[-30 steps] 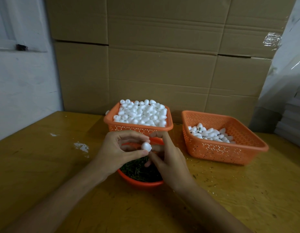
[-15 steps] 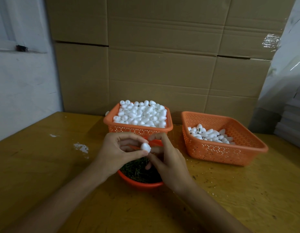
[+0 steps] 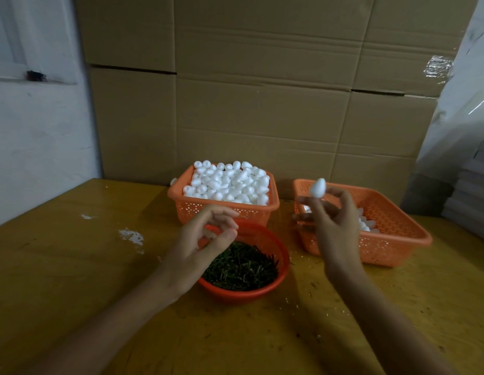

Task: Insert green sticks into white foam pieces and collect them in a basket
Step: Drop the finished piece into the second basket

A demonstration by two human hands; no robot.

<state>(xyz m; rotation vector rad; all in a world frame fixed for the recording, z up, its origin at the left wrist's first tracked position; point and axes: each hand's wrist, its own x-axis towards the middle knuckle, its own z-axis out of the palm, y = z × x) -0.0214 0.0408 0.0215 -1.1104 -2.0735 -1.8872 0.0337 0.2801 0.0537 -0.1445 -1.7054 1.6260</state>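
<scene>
Since half a second ago the two hands have parted: the right hand (image 3: 334, 226) has carried the foam piece (image 3: 318, 187) away from the middle of the worktop (image 3: 73, 266) and up to the right, while the left hand (image 3: 200, 244) has let go of it and stayed low. The right hand now pinches the foam piece at its fingertips, above the back left corner of the collecting basket (image 3: 397, 255), which stands toward the worktop's right back edge with a few white pieces in it. The piece stands nearly upright, narrow end up; we cannot tell whether a stick shows beneath it, as the fingers hide that end. The left hand hovers over the near left rim of the bowl (image 3: 262, 292) of green sticks (image 3: 240, 266), its fingers loosely curled, thumb and forefinger apart, holding nothing we can see. Behind the bowl stands the supply basket (image 3: 224, 209), heaped with foam. We judge the drop turns on this: the basket's opening lies directly below and just right of the right hand, the nearer of the two.
</scene>
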